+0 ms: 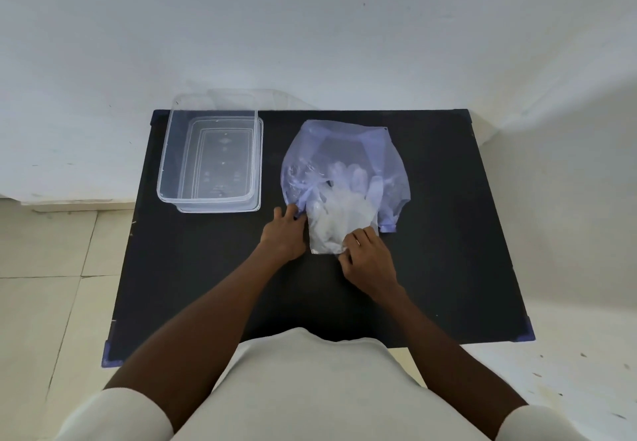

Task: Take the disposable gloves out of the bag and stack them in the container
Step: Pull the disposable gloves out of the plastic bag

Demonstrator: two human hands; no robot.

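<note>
A translucent purple plastic bag lies on the black table, right of centre, its mouth toward me. A bunch of clear disposable gloves sticks partly out of that mouth; the glove fingers show through the bag farther back. My left hand pinches the bag's near left edge. My right hand grips the near end of the gloves. An empty clear plastic container stands at the table's far left corner.
The clear lid lies under the container, showing along its right and near sides. A white wall runs behind the table. Pale floor tiles lie to the left. My light-coloured clothing covers the table's near edge.
</note>
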